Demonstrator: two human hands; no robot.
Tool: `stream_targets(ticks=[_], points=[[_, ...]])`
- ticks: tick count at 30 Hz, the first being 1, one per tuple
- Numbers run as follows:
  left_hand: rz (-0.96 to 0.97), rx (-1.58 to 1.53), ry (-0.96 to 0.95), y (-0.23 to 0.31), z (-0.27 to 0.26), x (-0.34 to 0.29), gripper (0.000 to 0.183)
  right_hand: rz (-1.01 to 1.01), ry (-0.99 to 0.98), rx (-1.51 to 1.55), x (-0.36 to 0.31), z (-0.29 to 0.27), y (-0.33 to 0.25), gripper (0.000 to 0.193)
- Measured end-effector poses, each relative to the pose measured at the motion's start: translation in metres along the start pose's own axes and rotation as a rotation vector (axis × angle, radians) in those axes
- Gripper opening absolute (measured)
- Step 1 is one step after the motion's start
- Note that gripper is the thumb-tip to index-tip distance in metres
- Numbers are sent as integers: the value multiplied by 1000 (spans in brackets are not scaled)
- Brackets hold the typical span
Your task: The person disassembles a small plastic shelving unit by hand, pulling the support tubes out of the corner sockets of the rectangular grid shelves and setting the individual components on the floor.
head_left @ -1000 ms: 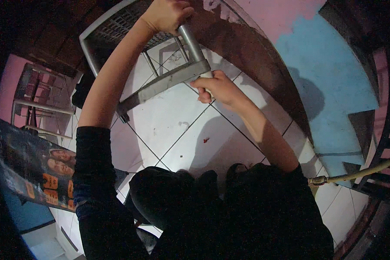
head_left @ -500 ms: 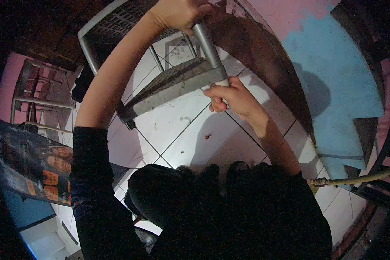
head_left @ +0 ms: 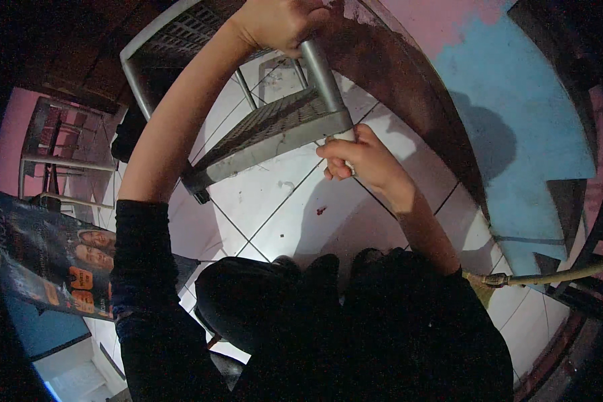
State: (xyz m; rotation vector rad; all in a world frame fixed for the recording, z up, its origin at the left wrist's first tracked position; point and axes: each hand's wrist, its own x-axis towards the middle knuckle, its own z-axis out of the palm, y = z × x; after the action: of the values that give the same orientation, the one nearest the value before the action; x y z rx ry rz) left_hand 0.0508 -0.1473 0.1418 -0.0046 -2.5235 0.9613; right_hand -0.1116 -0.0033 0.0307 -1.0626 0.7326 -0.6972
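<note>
A grey plastic shelf rack (head_left: 268, 137) with slotted shelves and silver tube legs leans over the tiled floor. My left hand (head_left: 285, 23), at the top, is closed around the rack's upper corner, just above a silver tube (head_left: 323, 77). Below the lower shelf's right corner, my right hand (head_left: 368, 157) is closed around a short white leg end (head_left: 345, 136). Part of that leg end is hidden by my fingers. The lower shelf's other corner has a dark foot (head_left: 201, 195).
White floor tiles (head_left: 261, 201) carry small dark bits of debris. A broom (head_left: 549, 276) lies at right, near the blue and pink wall (head_left: 516, 127). On the left are a printed banner (head_left: 53, 261) and a metal-framed rack (head_left: 67, 161).
The rack's lower right corner and my right hand have shifted slightly downward in view. Both hands keep their grip.
</note>
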Motion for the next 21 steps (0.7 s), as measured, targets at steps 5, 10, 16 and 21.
stream_targets(ticks=[5,10,16,21], points=[[19,-17,23,5,12,8,20,113,-405,427,10,-25,17,28],[-17,27,-5,5,12,-5,20,22,-141,248,6,-6,12,26],[-32,-58,-12,-6,11,8,21,29,100,-43,2,-2,-6,24],[27,-44,50,0,5,5,23,-3,-126,121,-3,-2,3,24]])
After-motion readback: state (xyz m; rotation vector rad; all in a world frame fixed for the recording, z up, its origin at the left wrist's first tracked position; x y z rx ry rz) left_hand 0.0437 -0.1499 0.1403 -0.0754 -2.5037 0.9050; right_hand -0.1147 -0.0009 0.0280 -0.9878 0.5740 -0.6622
